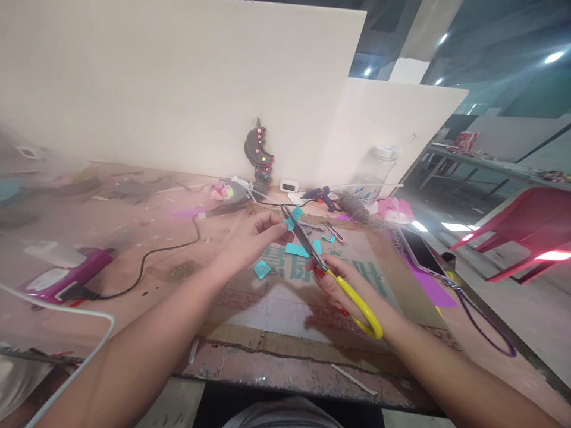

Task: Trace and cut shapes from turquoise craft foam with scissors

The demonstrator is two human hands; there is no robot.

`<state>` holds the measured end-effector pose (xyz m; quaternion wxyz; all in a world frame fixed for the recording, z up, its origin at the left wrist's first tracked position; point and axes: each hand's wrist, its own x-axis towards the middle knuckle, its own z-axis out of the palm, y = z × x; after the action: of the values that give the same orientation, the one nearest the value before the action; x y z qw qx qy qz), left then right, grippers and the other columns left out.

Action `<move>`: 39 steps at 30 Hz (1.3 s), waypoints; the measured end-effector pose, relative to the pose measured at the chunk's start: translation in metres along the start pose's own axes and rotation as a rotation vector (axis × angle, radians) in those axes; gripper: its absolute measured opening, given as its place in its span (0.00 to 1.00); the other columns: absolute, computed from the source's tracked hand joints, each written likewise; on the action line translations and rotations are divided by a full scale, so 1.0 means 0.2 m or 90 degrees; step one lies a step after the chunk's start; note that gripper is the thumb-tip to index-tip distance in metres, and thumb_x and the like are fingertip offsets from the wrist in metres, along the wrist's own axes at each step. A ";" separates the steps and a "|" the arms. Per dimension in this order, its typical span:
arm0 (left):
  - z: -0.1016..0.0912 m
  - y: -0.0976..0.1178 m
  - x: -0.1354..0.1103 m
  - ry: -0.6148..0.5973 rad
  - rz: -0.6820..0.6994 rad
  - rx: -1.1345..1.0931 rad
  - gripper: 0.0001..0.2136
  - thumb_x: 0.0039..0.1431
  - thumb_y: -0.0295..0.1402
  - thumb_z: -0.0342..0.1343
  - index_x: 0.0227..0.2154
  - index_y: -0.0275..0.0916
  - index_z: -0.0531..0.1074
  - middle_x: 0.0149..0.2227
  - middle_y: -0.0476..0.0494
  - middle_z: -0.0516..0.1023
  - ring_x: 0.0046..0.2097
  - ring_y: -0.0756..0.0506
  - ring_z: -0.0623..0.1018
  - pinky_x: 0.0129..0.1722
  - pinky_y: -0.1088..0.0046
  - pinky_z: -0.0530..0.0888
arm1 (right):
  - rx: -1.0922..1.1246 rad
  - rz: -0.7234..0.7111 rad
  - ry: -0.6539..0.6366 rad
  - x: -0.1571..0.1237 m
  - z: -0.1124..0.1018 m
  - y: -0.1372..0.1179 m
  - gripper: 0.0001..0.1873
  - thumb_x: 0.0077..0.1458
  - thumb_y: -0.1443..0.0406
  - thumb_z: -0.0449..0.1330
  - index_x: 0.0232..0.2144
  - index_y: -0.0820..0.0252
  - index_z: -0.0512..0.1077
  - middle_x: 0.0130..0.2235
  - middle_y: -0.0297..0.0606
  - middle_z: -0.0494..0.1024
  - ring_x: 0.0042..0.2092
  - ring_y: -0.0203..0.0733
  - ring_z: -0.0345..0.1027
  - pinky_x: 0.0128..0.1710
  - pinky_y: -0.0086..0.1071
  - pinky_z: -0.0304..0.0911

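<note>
Between the thumb and fingers of my left hand (263, 232) is a small piece of turquoise paper (291, 223). My right hand (341, 285) is closed around the yellow handles of a pair of scissors (307, 245). The blades point up and to the left, right beside the pinched paper; whether they touch it I cannot tell. Below my hands a turquoise square (262, 269) with drawn lines lies on a printed cardboard sheet (276, 306). A turquoise strip (298, 249) rests between the hands, and a pink-handled cutter (334, 232) is just beyond.
A glue gun (321, 196), a roll of grey cord (354, 208) and a clear jar (377, 172) stand at the back. A decorated crescent moon (257, 148) hangs on the white board. A phone (422, 251) lies right; a purple power strip (66, 276) with cables sits left.
</note>
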<state>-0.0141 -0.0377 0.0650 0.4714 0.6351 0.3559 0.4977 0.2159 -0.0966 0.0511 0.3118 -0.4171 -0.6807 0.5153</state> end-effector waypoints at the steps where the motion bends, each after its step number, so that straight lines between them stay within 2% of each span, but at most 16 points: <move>1: 0.00 0.00 0.00 0.000 -0.001 -0.003 0.14 0.59 0.45 0.62 0.30 0.39 0.73 0.32 0.45 0.83 0.37 0.44 0.81 0.43 0.65 0.75 | -0.004 0.001 0.001 0.00 0.00 0.00 0.30 0.57 0.39 0.57 0.44 0.58 0.65 0.22 0.22 0.54 0.21 0.30 0.45 0.20 0.28 0.43; 9: 0.00 -0.01 0.00 0.000 -0.006 -0.011 0.14 0.59 0.45 0.62 0.30 0.38 0.73 0.33 0.45 0.83 0.37 0.43 0.82 0.43 0.64 0.75 | -0.012 0.009 0.007 -0.01 0.00 -0.02 0.30 0.57 0.39 0.57 0.43 0.58 0.65 0.22 0.22 0.54 0.21 0.31 0.45 0.20 0.28 0.43; 14: 0.00 -0.01 0.00 0.002 -0.004 -0.006 0.14 0.59 0.45 0.62 0.29 0.38 0.73 0.33 0.44 0.83 0.37 0.44 0.81 0.43 0.64 0.76 | -0.012 0.006 0.007 0.00 0.00 0.00 0.30 0.57 0.39 0.57 0.43 0.58 0.66 0.21 0.21 0.53 0.20 0.31 0.44 0.20 0.29 0.42; 19: 0.00 -0.01 0.00 0.002 -0.002 0.006 0.14 0.58 0.45 0.63 0.30 0.38 0.74 0.33 0.43 0.83 0.38 0.43 0.81 0.43 0.63 0.76 | -0.007 -0.012 0.018 0.01 0.00 0.03 0.29 0.57 0.40 0.58 0.43 0.58 0.67 0.22 0.23 0.56 0.20 0.32 0.47 0.21 0.29 0.46; 23: 0.01 0.00 0.00 -0.005 -0.006 0.019 0.15 0.59 0.47 0.62 0.31 0.38 0.74 0.34 0.43 0.83 0.38 0.43 0.82 0.44 0.63 0.76 | -0.017 -0.018 0.017 0.01 0.01 0.04 0.30 0.57 0.39 0.57 0.43 0.58 0.67 0.22 0.23 0.56 0.20 0.31 0.46 0.20 0.29 0.45; 27: -0.05 -0.04 0.03 0.009 -0.047 0.165 0.16 0.61 0.50 0.56 0.34 0.41 0.75 0.37 0.44 0.83 0.40 0.43 0.82 0.40 0.68 0.74 | -0.045 -0.028 0.036 0.02 0.00 0.06 0.27 0.59 0.41 0.55 0.43 0.57 0.68 0.23 0.24 0.57 0.20 0.32 0.47 0.20 0.30 0.46; 30: -0.18 -0.12 0.08 0.039 -0.108 0.291 0.14 0.56 0.47 0.61 0.28 0.41 0.76 0.27 0.48 0.80 0.29 0.45 0.78 0.30 0.70 0.69 | -0.142 -0.062 0.104 0.04 -0.05 0.07 0.26 0.58 0.43 0.57 0.45 0.58 0.69 0.23 0.27 0.61 0.23 0.36 0.53 0.24 0.31 0.50; 32: -0.29 -0.20 0.11 0.053 -0.148 0.358 0.14 0.50 0.44 0.66 0.19 0.41 0.72 0.17 0.50 0.73 0.24 0.45 0.75 0.27 0.70 0.64 | -0.279 -0.089 0.204 0.06 -0.11 0.07 0.26 0.55 0.44 0.60 0.44 0.58 0.70 0.26 0.32 0.68 0.27 0.40 0.60 0.28 0.33 0.54; 33: -0.33 -0.24 0.13 0.053 -0.165 0.383 0.16 0.50 0.43 0.66 0.17 0.41 0.71 0.17 0.51 0.71 0.24 0.45 0.74 0.27 0.70 0.64 | -0.370 -0.090 0.243 0.08 -0.15 0.07 0.24 0.55 0.46 0.62 0.44 0.57 0.71 0.29 0.35 0.71 0.30 0.44 0.64 0.30 0.34 0.56; 36: -0.40 -0.33 0.15 0.033 -0.217 0.445 0.14 0.58 0.41 0.64 0.22 0.38 0.73 0.23 0.50 0.74 0.27 0.47 0.74 0.31 0.70 0.70 | -0.611 -0.070 0.283 0.11 -0.23 0.08 0.22 0.59 0.50 0.60 0.46 0.59 0.73 0.36 0.44 0.77 0.39 0.51 0.70 0.34 0.37 0.58; 39: -0.41 -0.38 0.15 0.040 -0.242 0.479 0.13 0.65 0.41 0.59 0.33 0.35 0.74 0.33 0.48 0.77 0.34 0.48 0.76 0.38 0.67 0.75 | -0.711 0.016 0.259 0.14 -0.27 0.11 0.23 0.63 0.51 0.57 0.51 0.60 0.72 0.39 0.45 0.80 0.40 0.53 0.73 0.34 0.36 0.59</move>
<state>-0.0843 0.0332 0.0070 0.2791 0.6703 0.6380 0.2563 0.2549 -0.0446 0.0445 0.1633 -0.6164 -0.7703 -0.0073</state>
